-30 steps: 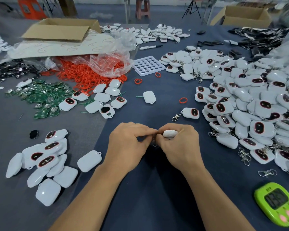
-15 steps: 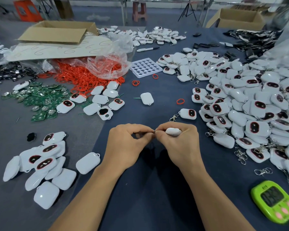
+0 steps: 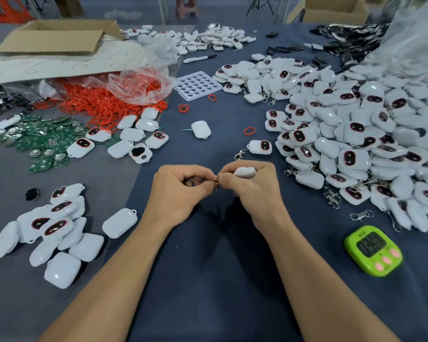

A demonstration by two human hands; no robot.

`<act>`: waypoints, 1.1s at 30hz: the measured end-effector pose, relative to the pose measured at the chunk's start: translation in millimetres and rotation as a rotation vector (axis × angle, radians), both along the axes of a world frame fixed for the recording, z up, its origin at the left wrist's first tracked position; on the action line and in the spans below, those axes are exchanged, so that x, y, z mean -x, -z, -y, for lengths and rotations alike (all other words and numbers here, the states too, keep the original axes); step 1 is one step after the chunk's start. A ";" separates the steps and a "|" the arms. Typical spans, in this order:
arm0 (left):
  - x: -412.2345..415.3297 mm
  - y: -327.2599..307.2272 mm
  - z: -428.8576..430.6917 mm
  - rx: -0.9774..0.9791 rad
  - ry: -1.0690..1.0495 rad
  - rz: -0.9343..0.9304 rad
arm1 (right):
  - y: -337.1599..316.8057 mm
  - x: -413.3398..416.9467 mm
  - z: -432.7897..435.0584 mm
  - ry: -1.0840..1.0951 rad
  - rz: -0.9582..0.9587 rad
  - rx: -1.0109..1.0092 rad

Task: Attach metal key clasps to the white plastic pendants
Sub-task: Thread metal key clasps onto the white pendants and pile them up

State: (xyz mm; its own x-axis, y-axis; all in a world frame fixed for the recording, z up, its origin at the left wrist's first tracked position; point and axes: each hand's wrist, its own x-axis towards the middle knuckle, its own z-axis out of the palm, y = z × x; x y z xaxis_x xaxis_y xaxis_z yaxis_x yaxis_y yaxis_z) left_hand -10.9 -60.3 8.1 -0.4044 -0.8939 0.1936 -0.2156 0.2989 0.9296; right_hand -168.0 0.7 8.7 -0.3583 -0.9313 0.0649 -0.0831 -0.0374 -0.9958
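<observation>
**Ring meets loop between two hands**

Both hands are curled and meet fingertip to fingertip over the dark bench (image 3: 208,280), just in front of the person. The right hand (image 3: 256,193) grips a white pendant (image 3: 245,172). Only its rounded back shows above thumb and forefinger, and the rest is buried in the fist. The left hand (image 3: 181,193) pinches a metal clasp (image 3: 216,181). Only a small ring of it shows where the thumbs touch, and the hook part is hidden inside the fingers.

The relation that matters is how the pendant lies to the ring. Its long axis seems to run across the body, roughly left to right, with one end pointing left at the ring. The pendant's loop is hidden, so I cannot tell whether the ring is already threaded. By my reading, the step in hand is working the ring through that loop. The left hand, which has the ring, would do the fine turning while the right holds steady.

A heap (image 3: 50,230) of pendants without clasps lies to the left. To the right is a big pile (image 3: 356,144) with clasps on, and near it a spare clasp (image 3: 361,215) and a green timer (image 3: 373,251).
</observation>
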 end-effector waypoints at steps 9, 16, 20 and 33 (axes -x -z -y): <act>4.9 -7.1 -21.3 -0.024 0.216 -0.059 | -0.3 12.7 -34.9 -0.123 0.150 0.072; 11.1 -5.4 -25.8 -0.009 0.182 -0.025 | -0.6 11.3 -42.8 -0.116 0.145 0.062; 11.7 -7.4 -18.1 -0.014 0.076 0.000 | -1.8 6.2 -31.5 -0.070 0.088 -0.022; 4.9 0.2 -4.4 0.690 -0.070 0.681 | 1.9 -19.9 -6.7 0.208 -0.413 -0.131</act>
